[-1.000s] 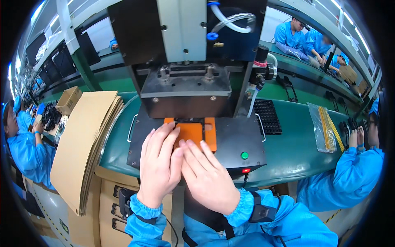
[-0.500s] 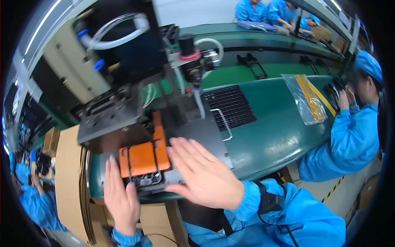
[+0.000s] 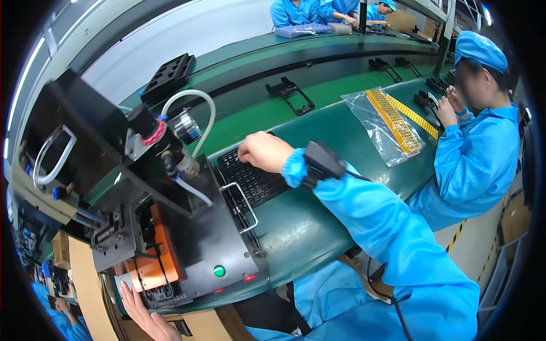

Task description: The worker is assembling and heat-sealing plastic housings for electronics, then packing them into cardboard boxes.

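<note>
My left hand (image 3: 147,316) lies with straight fingers by the front left corner of a bench press, close to an orange block (image 3: 154,274) crossed by black bands. A black part (image 3: 159,293) shows at the block's front end. Farther right, my right hand (image 3: 265,152) is over a black gridded tray (image 3: 263,190), its fingers bent down and drawn together at the tray's far left side. Whatever the fingertips hold is too small or hidden to make out.
The black press (image 3: 210,250) has a green button (image 3: 219,271) and a metal handle (image 3: 245,207) stands beside it. Yellow strips in a clear bag (image 3: 392,122) lie to the right, near a co-worker (image 3: 478,136). Black frames (image 3: 291,95) rest on the green line behind.
My right hand has left the orange block's side and reached right to the gridded tray. My left hand has dropped toward the press's front edge. The view has swung rightward.
</note>
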